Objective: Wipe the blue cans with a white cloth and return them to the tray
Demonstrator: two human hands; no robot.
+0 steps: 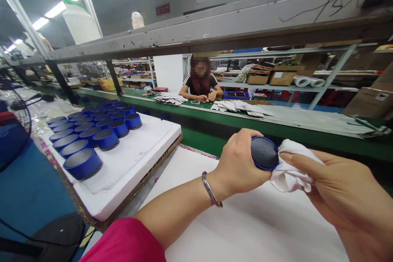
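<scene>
My left hand point(238, 163) is closed around a small round blue speaker point(264, 153), its dark mesh face turned toward me. Bunched in my right hand point(344, 184) is a white cloth point(291, 168), pressed against the speaker's right edge. Both hands are above a white work surface point(196, 217). To the left, several more blue speakers point(82, 163) stand in rows, mesh side up, on a white foam board point(129, 163).
Beyond the work surface runs a green conveyor belt point(202, 131). A person point(201, 82) sits across it, between piles of white paper pieces point(238, 106). Overhead, a metal shelf point(184, 37) spans the view. A black round base point(58, 237) is at lower left.
</scene>
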